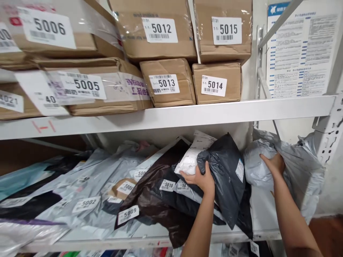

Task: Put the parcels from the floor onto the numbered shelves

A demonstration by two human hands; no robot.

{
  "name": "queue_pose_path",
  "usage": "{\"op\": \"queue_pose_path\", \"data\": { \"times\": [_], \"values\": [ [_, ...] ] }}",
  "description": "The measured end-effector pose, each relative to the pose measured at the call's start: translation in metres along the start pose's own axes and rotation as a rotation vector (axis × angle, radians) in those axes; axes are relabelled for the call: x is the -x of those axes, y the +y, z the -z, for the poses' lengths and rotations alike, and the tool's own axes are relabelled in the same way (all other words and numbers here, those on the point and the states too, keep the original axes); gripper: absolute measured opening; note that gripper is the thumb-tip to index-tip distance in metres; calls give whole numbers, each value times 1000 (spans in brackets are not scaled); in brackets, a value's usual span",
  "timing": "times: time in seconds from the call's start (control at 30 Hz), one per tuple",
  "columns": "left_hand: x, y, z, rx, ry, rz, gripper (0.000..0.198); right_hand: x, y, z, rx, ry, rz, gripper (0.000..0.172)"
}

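Note:
My left hand (201,178) is closed on the top edge of a dark grey poly mailer (227,171) that leans among the parcels on the lower shelf. A white padded mailer (191,159) lies just behind its fingers. My right hand (273,163) presses into a light grey plastic parcel (257,167) at the shelf's right end, its fingers curled into the wrap. Beside the dark mailer lie a brown bag (150,189) and labelled bags numbered 5009 and 5010.
Cardboard boxes labelled 5012 (158,32), 5013, 5014 and 5015 fill the upper white shelf (187,114). Several grey and black mailers (80,192) cover the lower shelf's left part. A white metal upright (329,132) and a wall notice (300,50) stand at right.

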State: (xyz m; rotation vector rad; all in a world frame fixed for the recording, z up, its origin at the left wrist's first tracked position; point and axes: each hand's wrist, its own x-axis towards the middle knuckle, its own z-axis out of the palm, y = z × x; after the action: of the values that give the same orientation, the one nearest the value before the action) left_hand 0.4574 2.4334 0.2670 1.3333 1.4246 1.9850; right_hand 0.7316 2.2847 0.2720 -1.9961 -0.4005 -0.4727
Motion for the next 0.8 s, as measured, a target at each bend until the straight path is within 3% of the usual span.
{"op": "queue_pose_path", "data": {
  "times": [0.07,0.13,0.27,0.37,0.47,0.6,0.67,0.8],
  "values": [
    [0,6,-9,26,36,33,25,15,-1,0,-57,0,-34,86],
    [5,18,-15,91,-3,5,24,49,-1,-1,-103,3,-41,78],
    [30,42,-9,219,-317,-233,24,130,0,-1,-229,88,158,64],
    [51,47,3,121,-465,-356,32,162,1,3,-299,140,199,59],
    [67,40,6,62,-523,-209,54,164,3,11,-322,184,72,63],
    [76,35,-11,57,-875,-45,64,151,3,19,-385,173,51,63],
    [75,39,-21,-16,-867,105,72,148,4,22,-403,178,58,63],
    [71,46,-33,-84,-721,357,74,153,6,26,-404,188,71,64]
  ]
}}
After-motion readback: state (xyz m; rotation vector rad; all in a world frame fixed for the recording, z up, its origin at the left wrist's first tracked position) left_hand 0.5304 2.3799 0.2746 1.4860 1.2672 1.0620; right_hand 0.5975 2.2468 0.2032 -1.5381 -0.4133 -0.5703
